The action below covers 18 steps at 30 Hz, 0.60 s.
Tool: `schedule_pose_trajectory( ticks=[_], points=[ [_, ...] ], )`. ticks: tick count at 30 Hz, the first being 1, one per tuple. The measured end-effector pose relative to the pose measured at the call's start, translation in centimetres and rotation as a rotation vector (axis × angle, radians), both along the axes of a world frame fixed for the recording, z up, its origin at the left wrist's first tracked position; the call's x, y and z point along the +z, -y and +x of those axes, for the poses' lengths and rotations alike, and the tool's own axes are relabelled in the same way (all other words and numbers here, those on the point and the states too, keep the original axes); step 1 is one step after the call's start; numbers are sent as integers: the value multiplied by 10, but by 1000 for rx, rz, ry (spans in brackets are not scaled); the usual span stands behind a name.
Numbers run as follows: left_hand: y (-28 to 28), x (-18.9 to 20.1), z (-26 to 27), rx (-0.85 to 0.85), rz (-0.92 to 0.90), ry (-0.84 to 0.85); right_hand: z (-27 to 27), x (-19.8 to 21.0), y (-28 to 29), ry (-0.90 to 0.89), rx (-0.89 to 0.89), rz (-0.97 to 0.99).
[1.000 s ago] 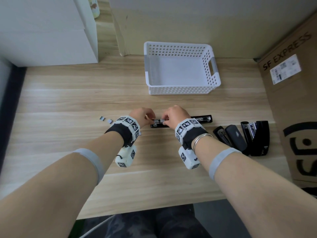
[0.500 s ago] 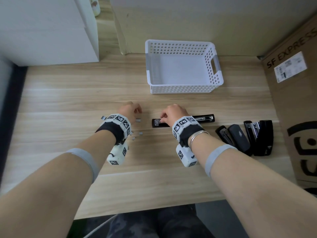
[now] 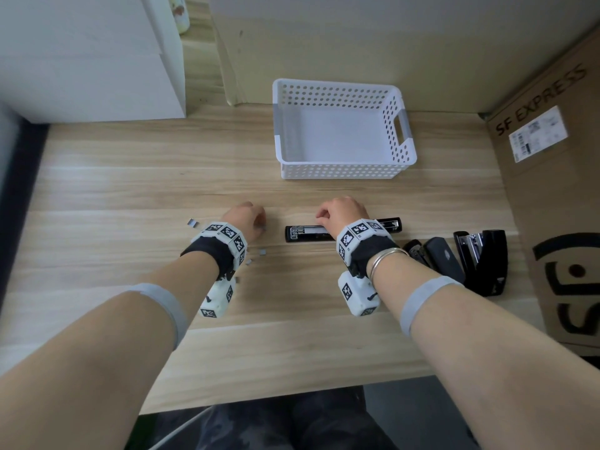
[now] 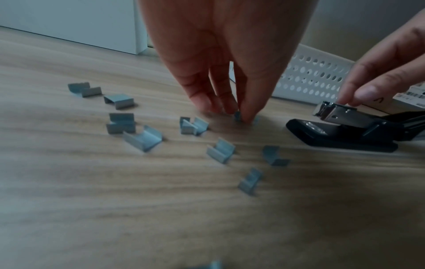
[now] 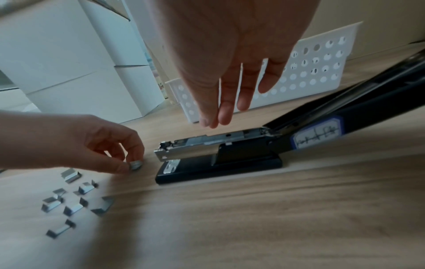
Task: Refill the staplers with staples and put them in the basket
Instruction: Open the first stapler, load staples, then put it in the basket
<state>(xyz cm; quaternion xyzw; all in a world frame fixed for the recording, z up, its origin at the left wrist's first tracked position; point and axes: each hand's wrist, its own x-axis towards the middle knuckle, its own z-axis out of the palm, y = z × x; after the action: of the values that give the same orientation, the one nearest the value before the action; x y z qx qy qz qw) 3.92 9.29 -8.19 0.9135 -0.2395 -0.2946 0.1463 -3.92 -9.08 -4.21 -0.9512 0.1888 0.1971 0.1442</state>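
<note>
- Pinching a short staple strip [image 5: 135,165] against the desk [image 3: 130,190], the left hand [image 3: 245,219] sat just at 9 o'clock of the opened stapler [image 3: 308,233], whose long axis ran 9 to 3 o'clock.
- The right hand [image 3: 341,211] hovered over the stapler's magazine, fingers relaxed and gripping nothing.
- Loose staples [image 4: 142,138] lay scattered around the left hand; the basket [image 3: 344,172] stood at 12 o'clock, with no stapler in it.
- Compared with a second earlier, the left hand had left the stapler and dropped among the staples.
</note>
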Motion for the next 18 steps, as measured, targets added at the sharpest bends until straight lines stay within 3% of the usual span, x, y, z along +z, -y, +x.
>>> schedule_pose_trajectory(
  ticks=[8,14,18],
  points=[
    [6,6,-8,53,-54,-43,0,-4,-10,36,17,75],
    [21,18,-16,95,-291,-116,7,4,-23,72,45,226],
    [28,19,-14,172,-456,-227,8,7,-25,158,-89,354]
  ],
)
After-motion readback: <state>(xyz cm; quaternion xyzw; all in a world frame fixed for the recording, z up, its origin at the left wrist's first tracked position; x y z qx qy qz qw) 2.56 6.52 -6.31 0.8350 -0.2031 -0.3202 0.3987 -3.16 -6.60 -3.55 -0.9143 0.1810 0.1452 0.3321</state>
